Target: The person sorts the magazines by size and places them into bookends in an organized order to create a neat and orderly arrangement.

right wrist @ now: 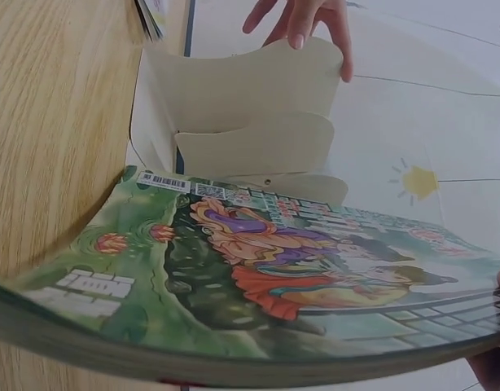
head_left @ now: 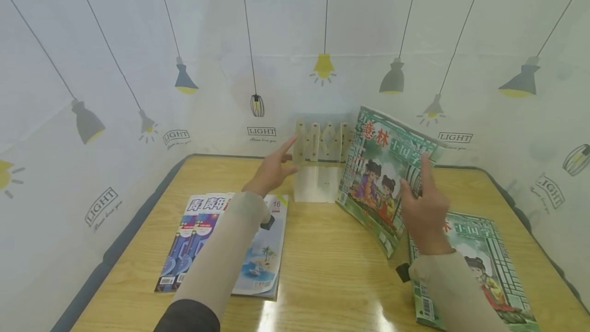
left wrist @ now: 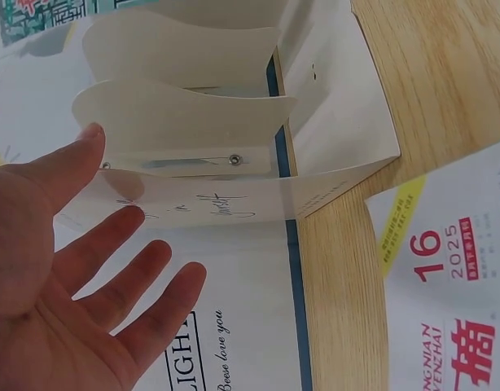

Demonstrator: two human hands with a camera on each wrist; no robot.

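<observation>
A cream-white expandable book rack with upright dividers stands at the back of the table. My left hand is at its left end panel, fingers spread and nearly straight; in the left wrist view the hand lies beside the panel's outer face. My right hand grips a green magazine by its right edge. That magazine is tilted, its cover toward me, at the right side of the rack. In the right wrist view the magazine bends slightly beside the dividers.
Another green magazine with a like cover lies at the right, partly under my right forearm. On the left lie overlapping blue-and-purple magazines and a pale blue one. A lamp-patterned cloth hangs behind the wooden table.
</observation>
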